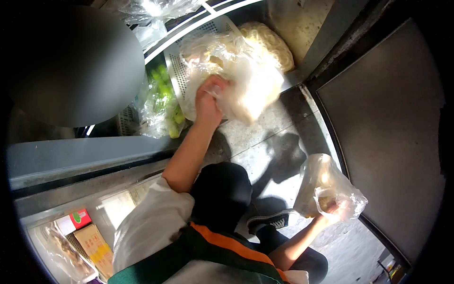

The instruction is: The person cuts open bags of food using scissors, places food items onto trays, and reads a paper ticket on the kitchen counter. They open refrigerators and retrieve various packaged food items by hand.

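My left hand (211, 97) is closed on the gathered top of a large clear plastic bag (246, 85) with pale contents. That bag lies over a white perforated basket (177, 71) inside an open cabinet. Lower right, above the floor, my right hand (335, 210) holds a smaller clear plastic bag (314, 182) with yellowish contents, its fingers closed and partly covered by the plastic. Glare hides what is inside both bags in detail. Behind the large bag sits another bag of pale, noodle-like strands (268, 42).
A bag of green vegetables (163, 99) lies left of the basket. White wire shelf rims (189, 29) curve above. An open door (388, 123) stands at the right. Cartons (94, 244) and a bagged tray sit lower left. A shoe (272, 221) is on the tiled floor.
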Demonstrator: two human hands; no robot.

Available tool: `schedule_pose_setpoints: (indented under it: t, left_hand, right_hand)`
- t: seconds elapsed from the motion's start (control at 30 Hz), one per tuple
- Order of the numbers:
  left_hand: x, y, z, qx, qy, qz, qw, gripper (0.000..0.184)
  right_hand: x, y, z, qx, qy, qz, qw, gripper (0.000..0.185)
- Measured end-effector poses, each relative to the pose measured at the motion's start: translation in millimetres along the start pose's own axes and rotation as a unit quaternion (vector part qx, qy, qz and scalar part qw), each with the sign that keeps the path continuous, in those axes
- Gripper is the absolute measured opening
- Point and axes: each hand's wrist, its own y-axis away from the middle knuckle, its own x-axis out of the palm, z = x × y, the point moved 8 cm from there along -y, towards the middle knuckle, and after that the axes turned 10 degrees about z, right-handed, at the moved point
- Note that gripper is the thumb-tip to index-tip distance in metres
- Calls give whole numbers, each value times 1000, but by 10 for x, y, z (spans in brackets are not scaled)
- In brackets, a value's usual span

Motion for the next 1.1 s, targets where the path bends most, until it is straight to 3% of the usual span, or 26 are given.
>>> schedule_pose_setpoints:
  t: [0.03, 0.07, 0.1, 0.13, 0.17, 0.2, 0.23, 0.27, 0.3, 0.33, 0.4, 0.43, 0.47, 0.5, 0.53, 0.57, 0.6, 0.67, 0.73, 0.77, 0.8, 0.83, 0.93, 0.97, 1.03, 1.1]
  left_hand:
    - [-121, -2, -76, -13, -95, 8, 995, 10]
    - [-93, -13, -104, -11, -96, 9, 995, 10]
    - [108, -17, -381, 115, -465, 15, 877, 18]
    - [477, -21, -480, 235, -753, 18, 615, 28]
    - [445, -1, -391, 208, -779, 22, 591, 46]
    - [681, 31, -378, 192, -777, 33, 598, 48]
    - [945, 53, -303, 204, -736, 117, 635, 55]
    - [1323, 101, -277, 204, -623, 193, 730, 53]
    - [1984, 210, -384, 212, -607, 237, 729, 48]
    - [2465, 305, -389, 231, -624, 269, 697, 42]
    - [3479, 471, -396, 253, -519, 394, 715, 40]
    - [3867, 571, -446, 281, -467, 412, 730, 39]
    - [4336, 695, -629, 297, -378, 439, 759, 35]
    - [4789, 839, -765, 348, -361, 463, 731, 32]
    - [5138, 925, -905, 387, -283, 448, 754, 31]
    - [5493, 1018, -1008, 419, -258, 484, 723, 36]
    - [5817, 1082, -1148, 439, -226, 473, 729, 38]
    - [6433, 1207, -1187, 408, -218, 491, 738, 37]
    - [6877, 1302, -957, 396, -432, 483, 651, 40]
    - [6986, 1361, -663, 226, -504, 661, 507, 39]
    - [6961, 1381, -476, 174, -532, 670, 487, 35]
    - [6919, 1346, -298, 190, -515, 595, 587, 33]
    - [6933, 1280, -197, 191, -589, 567, 544, 25]
    - [6928, 1292, -201, 182, -598, 563, 541, 26]
    - [6885, 1338, -226, 180, -607, 552, 543, 26]
    - [6885, 1372, -275, 206, -604, 538, 551, 26]
  right_hand:
    - [-4, -4, -38, 14, -51, -6, 999, 33]
    - [-11, -13, -84, 28, -102, -13, 994, 33]
    - [-61, 45, -415, 26, -105, -17, 994, 33]
    - [-91, 148, -970, 7, 30, -15, 999, 33]
    - [5, 164, -1278, -10, 161, -17, 987, 33]
    - [105, 101, -1299, -13, 148, -37, 988, 33]
    - [163, 77, -1392, 36, 14, -52, 998, 31]
    - [209, 67, -1443, 83, -117, -60, 988, 30]
    - [205, 52, -1482, 127, -243, -60, 960, 28]
    - [204, 60, -1518, 171, -362, -58, 915, 27]
    - [242, 104, -1494, 250, -589, -61, 766, 25]
    - [145, 127, -1342, 271, -609, -44, 745, 25]
    - [-46, 158, -1143, 282, -596, -25, 751, 26]
    - [-255, 165, -922, 286, -576, -3, 766, 26]
    - [-507, 174, -659, 281, -548, 17, 788, 27]
    - [-779, 170, -351, 272, -514, 36, 813, 27]
    - [-1075, 167, -16, 259, -475, 55, 839, 28]
    - [-1685, 166, 645, 233, -391, 83, 886, 29]
    - [-2264, 159, 1227, 213, -332, 90, 915, 30]
    - [-2541, 180, 1420, 215, -324, 84, 917, 30]
    - [-2783, 203, 1572, 218, -332, 75, 915, 31]
    - [-3021, 231, 1611, 230, -363, 58, 901, 31]
    - [-3692, 263, 1788, 235, -500, 13, 833, 28]
    - [-3855, 257, 1824, 243, -490, 13, 837, 28]
    - [-4280, 317, 1724, 283, -343, -72, 893, 27]
    - [-4565, 433, 1378, 277, -228, -25, 933, 26]
